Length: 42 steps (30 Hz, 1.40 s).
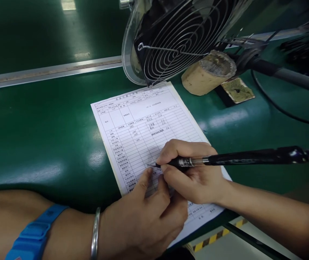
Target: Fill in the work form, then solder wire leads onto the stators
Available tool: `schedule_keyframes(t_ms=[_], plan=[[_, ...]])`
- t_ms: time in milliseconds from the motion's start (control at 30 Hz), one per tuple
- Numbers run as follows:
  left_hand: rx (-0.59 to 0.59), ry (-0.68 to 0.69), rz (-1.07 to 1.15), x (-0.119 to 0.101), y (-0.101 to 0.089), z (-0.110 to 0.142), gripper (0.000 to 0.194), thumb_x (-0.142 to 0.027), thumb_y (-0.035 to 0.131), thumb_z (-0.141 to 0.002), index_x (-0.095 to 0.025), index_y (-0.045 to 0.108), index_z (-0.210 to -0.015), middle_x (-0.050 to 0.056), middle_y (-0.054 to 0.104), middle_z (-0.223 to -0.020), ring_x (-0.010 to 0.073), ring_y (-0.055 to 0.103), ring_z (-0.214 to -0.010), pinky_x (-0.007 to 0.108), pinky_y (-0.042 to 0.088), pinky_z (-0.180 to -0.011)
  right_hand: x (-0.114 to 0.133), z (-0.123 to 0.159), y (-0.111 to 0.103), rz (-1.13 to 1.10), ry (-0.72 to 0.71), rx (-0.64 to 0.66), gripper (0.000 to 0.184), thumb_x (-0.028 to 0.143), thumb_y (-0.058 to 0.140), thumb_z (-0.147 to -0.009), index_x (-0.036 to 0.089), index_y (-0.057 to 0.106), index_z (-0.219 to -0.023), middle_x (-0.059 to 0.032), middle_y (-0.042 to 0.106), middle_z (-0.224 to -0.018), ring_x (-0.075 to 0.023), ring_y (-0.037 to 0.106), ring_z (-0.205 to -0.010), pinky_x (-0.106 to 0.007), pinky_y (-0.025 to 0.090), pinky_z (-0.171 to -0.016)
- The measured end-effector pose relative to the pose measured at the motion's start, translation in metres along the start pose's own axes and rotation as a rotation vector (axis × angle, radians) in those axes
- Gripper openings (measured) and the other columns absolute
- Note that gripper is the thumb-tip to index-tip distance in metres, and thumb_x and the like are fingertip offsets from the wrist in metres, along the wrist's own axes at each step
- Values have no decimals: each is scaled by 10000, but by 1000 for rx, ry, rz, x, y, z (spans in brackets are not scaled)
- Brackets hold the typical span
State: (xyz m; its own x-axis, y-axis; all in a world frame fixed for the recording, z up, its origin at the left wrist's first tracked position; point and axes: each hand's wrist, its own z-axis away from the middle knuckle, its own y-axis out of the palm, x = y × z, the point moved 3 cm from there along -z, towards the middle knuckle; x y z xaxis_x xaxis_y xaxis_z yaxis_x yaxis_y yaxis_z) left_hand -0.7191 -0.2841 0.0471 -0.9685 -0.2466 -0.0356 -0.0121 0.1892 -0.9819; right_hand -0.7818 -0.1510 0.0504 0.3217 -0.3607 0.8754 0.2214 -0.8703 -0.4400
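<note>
A printed form (146,108) with a ruled table and some handwritten entries lies on the green bench. My right hand (194,169) is closed around a black pen (241,157), its tip touching the sheet around the middle rows. Pressed against the lower part of the paper is my left hand (149,216), its fingers bent and slightly apart, the index fingertip close to the pen's point. It holds nothing that I can see. A silver bangle (95,233) and a blue wrist strap (36,231) are on my left arm. Both hands cover part of the lower rows.
Just beyond the paper stands a fan with a wire guard (181,47). To its right are a tan round container (200,79), a yellowish sponge (237,91) and a dark cable (273,108). A metal strip (51,74) crosses the bench behind. Yellow-black floor tape (214,239) shows below.
</note>
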Motion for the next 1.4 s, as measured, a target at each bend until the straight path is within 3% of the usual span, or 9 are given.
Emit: schedule_keyframes(t_ms=[333, 500, 700, 833, 967, 1100, 1233, 1400], plan=[[0, -22, 20, -2, 2, 1, 447, -222, 372, -931, -104, 533, -1330, 140, 506, -1369, 372, 548, -1158, 572, 493, -981, 0, 1, -1, 0, -15, -15, 146, 63, 476, -681, 204, 500, -652, 34, 531, -525, -82, 481, -440, -203, 380, -382], [-17, -14, 27, -4, 3, 2, 452, -227, 368, -927, -96, 533, -1327, 146, 508, -1362, 375, 554, -1146, 576, 493, -976, -1, 2, -1, -50, 2, -21, 157, 61, 485, -691, 212, 517, -667, 24, 542, -535, -109, 522, -477, -230, 404, -404], [-36, -20, -33, -3, 6, 3, 424, -281, 374, -944, -88, 559, -1274, 178, 574, -1273, 349, 570, -1124, 552, 528, -922, -13, 2, -20, -273, 151, -162, 100, 118, 575, -711, 214, 598, -696, 2, 585, -580, -136, 533, -513, -262, 408, -432], [-34, -15, -81, -3, 6, 3, 393, -272, 418, -944, -106, 566, -1268, 152, 602, -1237, 328, 572, -1116, 531, 531, -909, -24, -3, -34, -264, 245, -124, 43, 165, 611, -731, 198, 623, -706, 11, 564, -534, -112, 468, -418, -241, 322, -357], [-47, -60, -118, -3, 2, -10, 297, -225, 449, -936, -154, 630, -1160, 98, 647, -1136, 296, 596, -1028, 510, 544, -850, -26, -3, -37, -169, 101, -78, 131, 132, 594, -754, 197, 564, -644, 18, 556, -555, -110, 504, -479, -231, 394, -419], [-68, -75, -63, 1, 2, -32, 272, -189, 405, -939, -170, 666, -1009, 63, 662, -1016, 253, 605, -933, 477, 552, -815, -25, 2, -36, -145, -14, -128, 126, 83, 574, -781, 206, 601, -774, 35, 587, -611, -92, 536, -502, -204, 443, -453], [-69, 17, -56, 6, 7, -42, 322, -184, 363, -943, -144, 637, -1107, 93, 621, -1169, 300, 558, -1108, 529, 510, -933, -23, 3, -35, -99, -56, -56, 120, 86, 586, -809, 201, 610, -784, 15, 639, -630, -110, 603, -551, -198, 474, -458], [-87, 38, -52, 8, 12, -39, 347, -195, 364, -941, -149, 630, -1158, 70, 622, -1193, 318, 566, -1100, 535, 529, -915, -19, 4, -35, -37, -51, -77, 119, 99, 560, -774, 197, 605, -824, 29, 568, -513, -129, 589, -507, -205, 418, -388]])
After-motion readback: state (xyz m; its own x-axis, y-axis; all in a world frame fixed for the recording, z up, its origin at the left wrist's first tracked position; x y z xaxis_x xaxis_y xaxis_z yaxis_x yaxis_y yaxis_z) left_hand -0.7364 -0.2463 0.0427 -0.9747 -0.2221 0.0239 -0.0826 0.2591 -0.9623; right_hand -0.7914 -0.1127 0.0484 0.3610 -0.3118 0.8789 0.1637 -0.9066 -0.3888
